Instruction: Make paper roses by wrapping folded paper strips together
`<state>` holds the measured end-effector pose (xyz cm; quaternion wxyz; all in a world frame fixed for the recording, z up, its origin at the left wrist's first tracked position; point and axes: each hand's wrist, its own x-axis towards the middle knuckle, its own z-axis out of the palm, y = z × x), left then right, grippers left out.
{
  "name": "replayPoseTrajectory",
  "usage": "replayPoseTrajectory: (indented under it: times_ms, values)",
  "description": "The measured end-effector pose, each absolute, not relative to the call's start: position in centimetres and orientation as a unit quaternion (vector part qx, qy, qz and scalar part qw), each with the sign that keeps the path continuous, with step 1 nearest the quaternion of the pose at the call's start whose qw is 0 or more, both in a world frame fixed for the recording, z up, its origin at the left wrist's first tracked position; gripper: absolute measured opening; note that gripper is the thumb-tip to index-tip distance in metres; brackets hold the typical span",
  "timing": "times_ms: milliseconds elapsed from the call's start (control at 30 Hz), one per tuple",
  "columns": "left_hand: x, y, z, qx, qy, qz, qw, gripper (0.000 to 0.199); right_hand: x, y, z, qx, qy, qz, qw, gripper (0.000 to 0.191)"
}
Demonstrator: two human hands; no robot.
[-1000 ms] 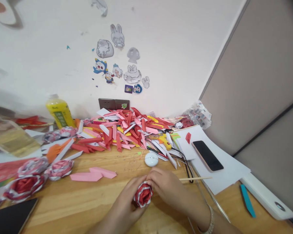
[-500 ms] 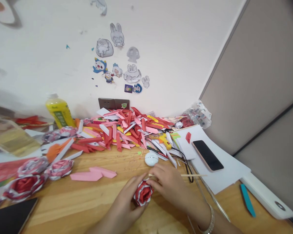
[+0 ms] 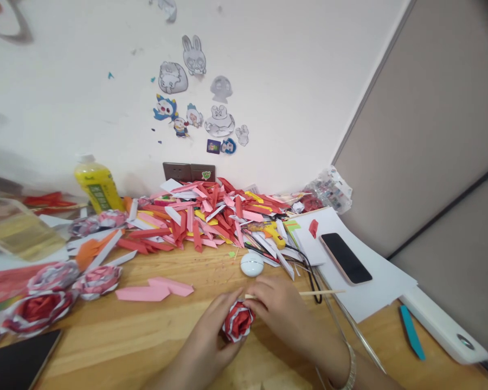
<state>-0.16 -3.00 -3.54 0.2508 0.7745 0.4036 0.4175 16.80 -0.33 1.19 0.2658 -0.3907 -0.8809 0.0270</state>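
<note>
A red and white folded-paper rose (image 3: 238, 322) is held low over the wooden table (image 3: 146, 336). My left hand (image 3: 209, 327) is closed round its left side, thumb below and fingers above. My right hand (image 3: 278, 306) grips a thin wooden stick (image 3: 321, 293), whose blunt end sticks out past the fingertips near the top of the rose. Those right fingertips also meet the rose's upper right edge. Whether the stick touches the paper I cannot tell. Just beyond the hands sits a white rounded case (image 3: 252, 265). Two pink folded strips (image 3: 154, 290) lie to the left.
Folded paper strips (image 3: 203, 214) are heaped along the wall, with a yellow glue gun (image 3: 274, 234) at their right. Finished paper roses (image 3: 40, 311) and a yellow bottle (image 3: 100, 184) stand left. A phone (image 3: 346, 258) rests on white paper (image 3: 384, 284); a teal cutter (image 3: 412, 332) lies right.
The hands keep the same hold on the rose and stick. The right fingers and the stick's blunt end have shifted very slightly left; the camera view has barely moved.
</note>
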Motion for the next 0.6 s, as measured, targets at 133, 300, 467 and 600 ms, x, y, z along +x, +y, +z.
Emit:
replayPoseTrajectory:
  times_ms: [133,300,467,600]
  values:
    - [-0.11,-3.03,-3.4,0.776,0.402,0.419,0.246,0.052,16.77,-0.34,1.12,-0.384,-0.884,0.012,0.267,0.026]
    - [-0.16,-3.11,-3.41,0.774,0.408,0.412,0.254,0.053,16.73,-0.45,1.07,-0.378,-0.885,0.006,0.27,0.032]
    - [-0.21,-3.11,-3.48,0.766,0.419,0.41,0.263,0.053,16.66,-0.45,0.97,-0.365,-0.89,-0.007,0.274,0.037]
    - [-0.19,-3.12,-3.47,0.769,0.412,0.415,0.258,0.054,16.67,-0.34,0.87,-0.362,-0.893,-0.012,0.267,0.041]
